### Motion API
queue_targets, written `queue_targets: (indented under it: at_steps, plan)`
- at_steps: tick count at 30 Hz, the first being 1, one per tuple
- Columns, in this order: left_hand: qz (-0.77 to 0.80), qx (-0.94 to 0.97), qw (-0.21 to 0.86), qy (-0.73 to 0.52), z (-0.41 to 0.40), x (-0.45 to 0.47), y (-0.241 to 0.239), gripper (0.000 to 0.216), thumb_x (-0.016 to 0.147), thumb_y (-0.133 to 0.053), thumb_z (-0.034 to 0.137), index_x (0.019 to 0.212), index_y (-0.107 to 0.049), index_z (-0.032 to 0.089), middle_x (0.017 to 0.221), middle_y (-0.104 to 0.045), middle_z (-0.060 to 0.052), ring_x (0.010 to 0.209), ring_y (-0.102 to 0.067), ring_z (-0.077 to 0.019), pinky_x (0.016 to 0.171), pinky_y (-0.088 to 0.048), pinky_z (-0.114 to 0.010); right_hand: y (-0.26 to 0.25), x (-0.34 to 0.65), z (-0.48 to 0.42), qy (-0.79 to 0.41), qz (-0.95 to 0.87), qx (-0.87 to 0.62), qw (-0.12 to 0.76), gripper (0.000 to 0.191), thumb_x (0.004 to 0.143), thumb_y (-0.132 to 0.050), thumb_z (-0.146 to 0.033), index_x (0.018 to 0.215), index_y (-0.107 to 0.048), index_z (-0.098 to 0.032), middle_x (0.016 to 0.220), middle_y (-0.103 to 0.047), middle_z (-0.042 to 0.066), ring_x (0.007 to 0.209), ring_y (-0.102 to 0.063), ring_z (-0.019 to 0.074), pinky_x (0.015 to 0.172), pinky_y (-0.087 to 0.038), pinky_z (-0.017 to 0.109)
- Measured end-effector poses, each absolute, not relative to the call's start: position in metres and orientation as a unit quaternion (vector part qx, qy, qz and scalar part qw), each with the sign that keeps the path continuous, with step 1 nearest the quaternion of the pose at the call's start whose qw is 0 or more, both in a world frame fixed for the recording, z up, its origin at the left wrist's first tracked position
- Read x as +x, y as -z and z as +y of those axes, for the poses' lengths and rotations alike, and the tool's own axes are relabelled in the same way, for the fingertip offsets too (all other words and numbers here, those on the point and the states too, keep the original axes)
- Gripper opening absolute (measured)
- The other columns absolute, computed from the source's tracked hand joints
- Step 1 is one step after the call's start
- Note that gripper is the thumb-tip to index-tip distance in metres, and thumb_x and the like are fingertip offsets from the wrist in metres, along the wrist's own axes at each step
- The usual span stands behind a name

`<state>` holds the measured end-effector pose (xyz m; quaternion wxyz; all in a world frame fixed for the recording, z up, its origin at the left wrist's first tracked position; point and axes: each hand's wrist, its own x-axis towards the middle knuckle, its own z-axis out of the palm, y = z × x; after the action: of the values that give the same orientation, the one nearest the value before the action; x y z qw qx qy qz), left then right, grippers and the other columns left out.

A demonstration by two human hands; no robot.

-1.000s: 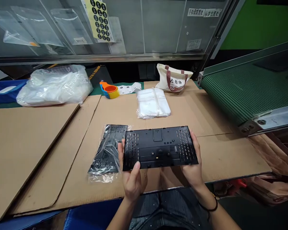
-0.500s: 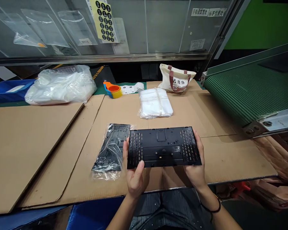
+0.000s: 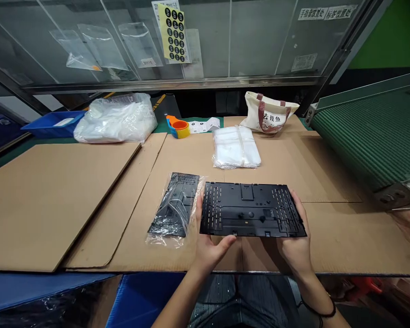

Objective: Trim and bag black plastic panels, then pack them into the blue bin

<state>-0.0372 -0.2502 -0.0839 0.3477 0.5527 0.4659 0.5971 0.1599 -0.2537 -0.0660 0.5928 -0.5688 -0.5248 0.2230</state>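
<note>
Between my two hands is a black plastic panel (image 3: 253,209) with slotted vents at both ends, raised above the cardboard. My left hand (image 3: 208,246) grips its left end, the thumb along the lower edge. On the right end, my right hand (image 3: 299,241) holds the side edge, its fingers partly hidden behind the panel. A similar black panel in a clear plastic bag (image 3: 176,205) lies flat on the cardboard, just left of my left hand. Beyond the held panel sits a banded stack of clear plastic bags (image 3: 236,148).
Cardboard sheets (image 3: 64,191) cover the left of the table. At the back are a blue tray (image 3: 54,132), a large bundle of plastic (image 3: 116,119), orange and yellow tape rolls (image 3: 179,127) and a cloth bag (image 3: 269,114). A green conveyor belt (image 3: 379,132) runs along the right.
The camera view has shifted left, so everything appears further right. My left thumb has moved off the panel's face to its lower edge, and the panel's tilt has changed slightly.
</note>
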Motion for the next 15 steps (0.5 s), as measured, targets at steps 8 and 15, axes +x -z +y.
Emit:
queue_targets:
  at_steps: [8, 15]
  plan:
    - [0.491, 0.584, 0.292, -0.577, -0.242, -0.047, 0.078, 0.093, 0.074, -0.067, 0.061, 0.151, -0.028, 0.026, 0.157, -0.025, -0.013, 0.146, -0.02, -0.0352, 0.118, -0.018, -0.049, 0.074, 0.184, -0.25, -0.169, -0.653, -0.541, 0.502, 0.059, 0.085, -0.064, -0.031, 0.141, -0.045, -0.03, 0.151, -0.041, 0.007, 0.142, -0.031, 0.0292, 0.114, -0.025, 0.06]
    - [0.525, 0.622, 0.297, -0.499, -0.219, -0.06, 0.055, 0.068, 0.089, -0.042, 0.062, 0.146, -0.038, 0.023, 0.136, -0.045, -0.014, 0.133, -0.037, -0.0311, 0.114, -0.022, -0.051, 0.069, 0.205, -0.243, -0.381, -0.588, -0.503, 0.507, 0.015, 0.081, -0.068, -0.036, 0.092, -0.076, -0.028, 0.095, -0.076, 0.004, 0.092, -0.07, 0.025, 0.087, -0.055, 0.039]
